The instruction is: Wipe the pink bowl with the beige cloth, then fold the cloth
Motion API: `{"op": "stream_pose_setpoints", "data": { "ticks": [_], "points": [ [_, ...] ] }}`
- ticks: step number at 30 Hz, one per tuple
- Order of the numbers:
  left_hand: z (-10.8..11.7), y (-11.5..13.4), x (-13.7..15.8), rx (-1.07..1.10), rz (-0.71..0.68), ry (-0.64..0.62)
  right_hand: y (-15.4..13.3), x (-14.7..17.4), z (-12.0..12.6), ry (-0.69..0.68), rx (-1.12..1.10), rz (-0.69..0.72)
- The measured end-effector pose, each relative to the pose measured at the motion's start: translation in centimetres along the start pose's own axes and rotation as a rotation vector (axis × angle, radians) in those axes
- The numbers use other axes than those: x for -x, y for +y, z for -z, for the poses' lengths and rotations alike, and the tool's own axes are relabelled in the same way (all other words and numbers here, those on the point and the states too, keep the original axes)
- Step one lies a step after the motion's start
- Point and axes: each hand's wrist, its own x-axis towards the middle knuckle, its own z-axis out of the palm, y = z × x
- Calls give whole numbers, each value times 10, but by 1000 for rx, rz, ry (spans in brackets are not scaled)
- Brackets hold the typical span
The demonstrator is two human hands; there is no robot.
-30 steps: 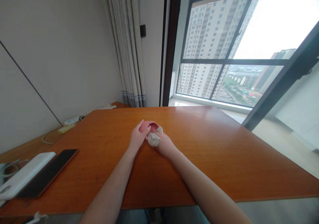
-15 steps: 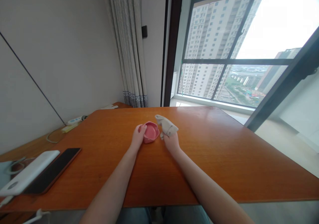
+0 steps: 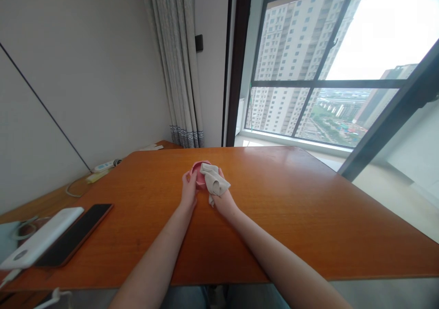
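Note:
A small pink dish with an angular rim is gripped at its left side by my left hand, the thumb over the near edge. My right hand is closed on a light grey cloth. The cloth lies over the dish's right side and hides much of its inside. Some fingers of my right hand show beyond the cloth, by the dish's right edge. Both hands are over the far middle part of the wooden table.
On the brown table, a black phone and a white power bank with a cable lie at the left. A power strip sits behind them by the wall. A curtain and a window stand beyond the table.
My right hand has moved left with the cloth, from beside the dish onto it. The dish has shifted slightly left and tilted a little in my left hand.

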Motion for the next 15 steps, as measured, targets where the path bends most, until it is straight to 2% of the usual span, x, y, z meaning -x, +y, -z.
{"op": "stream_pose_setpoints", "data": {
  "ticks": [2,4,6,9,12,15],
  "points": [
    [-6,4,8,58,88,-26,0,-2,-1,98,-70,-107],
    [-14,5,18,97,101,-116,3,-5,2,198,-176,-218],
    [-21,5,27,136,105,-211,7,-8,8,268,-318,-319],
    [-27,8,33,210,177,-287,15,-14,23,334,-509,-445],
    [-23,14,31,256,307,-364,24,-18,35,325,-583,-487],
    [-13,21,23,243,441,-517,32,-19,40,222,-626,-527]
  ]
}}
